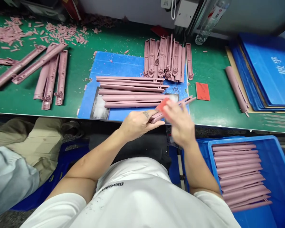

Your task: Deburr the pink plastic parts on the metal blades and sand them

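Note:
My left hand (pixel 136 125) is closed round one end of a long pink plastic part (pixel 158 117), held tilted over the table's front edge. Its far end points up to the right. My right hand (pixel 182 126), blurred by motion, pinches a piece of red sandpaper (pixel 162 105) against the part's upper side. Just beyond my hands, several similar pink plastic pieces (pixel 133 97) lie side by side on a blue board (pixel 118 60). My fingers partly hide the held part.
Upright-lying pink parts (pixel 161 60) crowd the back, beside a second red square (pixel 202 91). More parts (pixel 49 74) and scraps (pixel 11 31) lie left. Blue sheets (pixel 268 69) are stacked right. A blue bin (pixel 275 152) holds finished-looking rows. A person's leg (pixel 35 136) is at left.

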The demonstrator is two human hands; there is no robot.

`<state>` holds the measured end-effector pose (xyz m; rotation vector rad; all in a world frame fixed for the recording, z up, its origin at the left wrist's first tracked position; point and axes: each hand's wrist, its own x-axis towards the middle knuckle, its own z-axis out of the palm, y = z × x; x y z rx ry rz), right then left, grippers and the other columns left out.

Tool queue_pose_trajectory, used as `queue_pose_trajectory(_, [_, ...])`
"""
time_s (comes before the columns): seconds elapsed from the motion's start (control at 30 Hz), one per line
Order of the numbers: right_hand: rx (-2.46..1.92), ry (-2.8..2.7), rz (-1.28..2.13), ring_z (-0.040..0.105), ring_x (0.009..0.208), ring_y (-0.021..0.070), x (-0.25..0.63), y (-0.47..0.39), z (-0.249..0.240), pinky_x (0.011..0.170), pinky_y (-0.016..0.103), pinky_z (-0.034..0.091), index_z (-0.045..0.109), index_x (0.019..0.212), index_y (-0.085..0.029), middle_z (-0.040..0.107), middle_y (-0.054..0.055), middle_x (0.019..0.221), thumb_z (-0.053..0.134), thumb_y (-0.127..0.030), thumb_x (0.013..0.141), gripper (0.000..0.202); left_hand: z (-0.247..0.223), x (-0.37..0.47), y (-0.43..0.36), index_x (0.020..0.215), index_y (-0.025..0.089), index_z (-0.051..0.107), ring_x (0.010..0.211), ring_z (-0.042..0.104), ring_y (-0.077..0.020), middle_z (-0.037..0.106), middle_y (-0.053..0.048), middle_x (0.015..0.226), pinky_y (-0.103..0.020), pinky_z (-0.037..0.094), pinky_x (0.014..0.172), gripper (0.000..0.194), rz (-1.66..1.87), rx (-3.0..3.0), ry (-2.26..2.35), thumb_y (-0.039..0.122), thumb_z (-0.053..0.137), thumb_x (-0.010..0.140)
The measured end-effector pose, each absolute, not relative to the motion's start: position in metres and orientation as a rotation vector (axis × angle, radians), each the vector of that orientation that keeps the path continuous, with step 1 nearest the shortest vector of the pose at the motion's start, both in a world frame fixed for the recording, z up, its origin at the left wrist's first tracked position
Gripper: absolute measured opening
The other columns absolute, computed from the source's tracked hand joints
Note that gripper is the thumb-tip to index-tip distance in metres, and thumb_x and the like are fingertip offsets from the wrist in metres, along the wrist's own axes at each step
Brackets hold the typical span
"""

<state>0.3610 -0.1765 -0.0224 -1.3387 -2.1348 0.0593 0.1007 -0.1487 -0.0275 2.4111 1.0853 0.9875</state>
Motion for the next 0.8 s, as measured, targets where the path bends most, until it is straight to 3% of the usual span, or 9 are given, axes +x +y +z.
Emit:
queue_pose_trajectory(0.1, [-1.486,-2.033,0.021,0.062,0.167,0.0261,0.361,-0.178,-0.019,0.150,0.066,0.032,0.076,0.162,-0.028,0.072,0.009,0.169,0.038,-0.011,0.108,0.069,-0.029,0.105,-0.149,0.127,0.019,0.088,0.071,0.079,-0.0195,0.085,-0.008,0.089,-0.028,0.060,0.072,0.053,1.039,2.422,1.083,0.067,0.070,0.117])
queue_pose_trajectory(0.23, [-1.348,-2.163,0.055,0.061,0.167,0.0256,0.384,-0.168,-0.029,0.150,0.067,0.030,0.077,0.161,-0.033,0.071,0.006,0.171,0.040,-0.014,0.106,0.069,-0.030,0.113,-0.150,0.117,0.017,0.090,0.065,0.077,-0.0197,0.082,-0.006,0.077,-0.028,0.058,0.069,0.048,1.069,2.467,1.073,0.062,0.071,0.117])
queue_pose_trajectory(0.37, [-1.903,-1.822,-0.003,0.061,0.168,0.0330,0.431,-0.139,-0.059,0.147,0.078,0.027,0.070,0.169,-0.021,0.070,0.016,0.171,0.044,-0.009,0.093,0.081,-0.019,0.102,-0.152,0.130,0.015,0.088,0.067,0.079,-0.0181,0.087,-0.006,0.085,-0.027,0.058,0.068,0.047,1.106,2.446,1.076,0.055,0.065,0.121])
queue_pose_trajectory(0.5, [-1.863,-1.733,-0.016,0.056,0.171,0.0345,0.444,-0.132,-0.084,0.147,0.075,0.030,0.072,0.166,-0.018,0.069,0.017,0.172,0.046,-0.009,0.091,0.080,-0.002,0.038,-0.144,0.134,0.021,0.087,0.081,0.081,-0.0210,0.091,-0.006,0.110,-0.032,0.064,0.080,0.046,1.063,2.307,1.280,0.060,0.067,0.118])
queue_pose_trajectory(0.6, [-1.823,-1.691,-0.086,0.057,0.171,0.0347,0.434,-0.137,-0.088,0.146,0.073,0.035,0.074,0.164,-0.018,0.070,0.015,0.170,0.047,-0.009,0.092,0.078,-0.005,-0.024,-0.124,0.133,0.025,0.087,0.096,0.079,-0.0253,0.089,-0.006,0.116,-0.040,0.066,0.095,0.051,1.051,2.199,1.498,0.069,0.069,0.114])
queue_pose_trajectory(0.7, [-1.807,-1.673,-0.096,0.061,0.168,0.0342,0.426,-0.140,-0.087,0.147,0.068,0.036,0.076,0.161,-0.020,0.071,0.014,0.169,0.048,-0.011,0.096,0.072,-0.022,-0.057,-0.102,0.124,0.034,0.088,0.119,0.076,-0.0322,0.086,-0.004,0.126,-0.058,0.059,0.117,0.046,1.025,2.370,1.565,0.074,0.072,0.110])
queue_pose_trajectory(0.8, [-1.757,-1.639,-0.091,0.065,0.164,0.0345,0.424,-0.140,-0.087,0.148,0.058,0.037,0.080,0.158,-0.017,0.071,0.017,0.167,0.049,-0.014,0.099,0.066,-0.042,-0.052,-0.088,0.120,0.036,0.088,0.134,0.071,-0.0424,0.082,-0.004,0.139,-0.075,0.050,0.120,0.038,1.077,2.635,1.592,0.071,0.081,0.105])
